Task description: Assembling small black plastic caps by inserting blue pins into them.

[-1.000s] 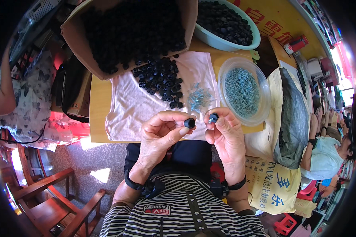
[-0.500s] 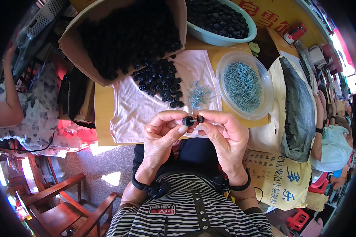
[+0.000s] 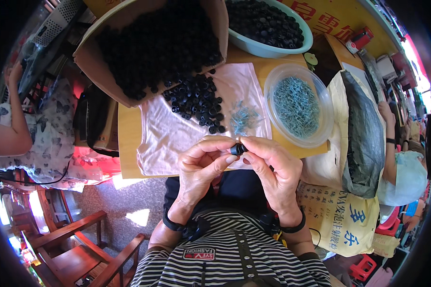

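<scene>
Above the near edge of the table, my left hand (image 3: 201, 160) pinches a black round plastic cap (image 3: 234, 150) between thumb and fingers. My right hand (image 3: 272, 165) pinches a smaller black plastic piece (image 3: 243, 147) against it, so the two parts meet end to end. Fingertips cover much of both, and no metal shows between them. Just beyond my hands, a small heap of loose silvery screws (image 3: 244, 118) lies on a pale pink cloth (image 3: 151, 129). Left of the screws is a pile of black caps (image 3: 198, 103).
A tilted carton (image 3: 223, 28) of black parts stands at the back left. Behind is a pale basin (image 3: 268, 50) of black pieces; to the right, a clear round tub (image 3: 326, 105) of screws. An open sack (image 3: 337, 103) leans beyond it. A wooden chair (image 3: 81, 253) stands lower left.
My hands have brought the two black parts together; the metal screw shaft visible between them earlier is now out of sight. The whole view has shifted slightly.
</scene>
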`<control>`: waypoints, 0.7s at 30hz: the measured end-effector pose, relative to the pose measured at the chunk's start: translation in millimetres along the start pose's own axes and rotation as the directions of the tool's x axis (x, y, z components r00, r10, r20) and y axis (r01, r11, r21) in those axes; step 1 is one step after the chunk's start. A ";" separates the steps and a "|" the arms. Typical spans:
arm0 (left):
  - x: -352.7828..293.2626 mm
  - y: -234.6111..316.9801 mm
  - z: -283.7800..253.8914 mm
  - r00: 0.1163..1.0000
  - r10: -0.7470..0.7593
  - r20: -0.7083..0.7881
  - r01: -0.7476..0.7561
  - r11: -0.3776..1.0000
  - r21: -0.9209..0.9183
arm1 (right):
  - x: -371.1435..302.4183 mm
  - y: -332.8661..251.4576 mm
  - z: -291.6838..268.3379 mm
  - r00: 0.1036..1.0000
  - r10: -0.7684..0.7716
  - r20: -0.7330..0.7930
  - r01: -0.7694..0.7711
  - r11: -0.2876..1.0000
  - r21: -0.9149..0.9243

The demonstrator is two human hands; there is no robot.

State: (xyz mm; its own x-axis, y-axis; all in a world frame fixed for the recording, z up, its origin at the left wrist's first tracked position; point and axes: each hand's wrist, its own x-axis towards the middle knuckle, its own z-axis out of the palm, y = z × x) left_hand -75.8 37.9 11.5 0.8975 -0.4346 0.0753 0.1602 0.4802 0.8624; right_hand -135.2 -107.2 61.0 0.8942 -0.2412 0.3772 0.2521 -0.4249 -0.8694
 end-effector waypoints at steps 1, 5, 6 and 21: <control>0.5 1.8 0.4 1.000 0.000 0.000 0.000 1.000 0.003 | 0.7 -1.0 -0.2 1.000 -0.001 -0.001 0.001 1.000 0.003; 1.7 3.3 1.0 1.000 -0.024 -0.010 0.025 0.999 0.040 | 0.2 2.0 -0.8 1.000 -0.017 0.011 0.018 0.999 -0.051; 2.1 2.7 0.9 1.000 -0.024 -0.002 0.024 0.999 0.041 | 0.2 3.1 -1.1 0.999 -0.038 0.010 0.038 0.996 -0.075; 3.3 5.4 10.0 0.998 -0.057 -0.026 0.055 0.997 -0.053 | 7.5 -0.6 -4.7 0.986 -0.152 0.072 0.163 0.969 -0.184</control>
State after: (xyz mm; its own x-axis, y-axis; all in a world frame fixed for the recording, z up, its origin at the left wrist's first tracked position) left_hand -76.0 31.5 21.4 0.8972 -0.4415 0.0136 0.2308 0.4949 0.8378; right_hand -130.4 -112.9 65.8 0.8699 -0.1101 0.4807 0.3217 -0.6120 -0.7225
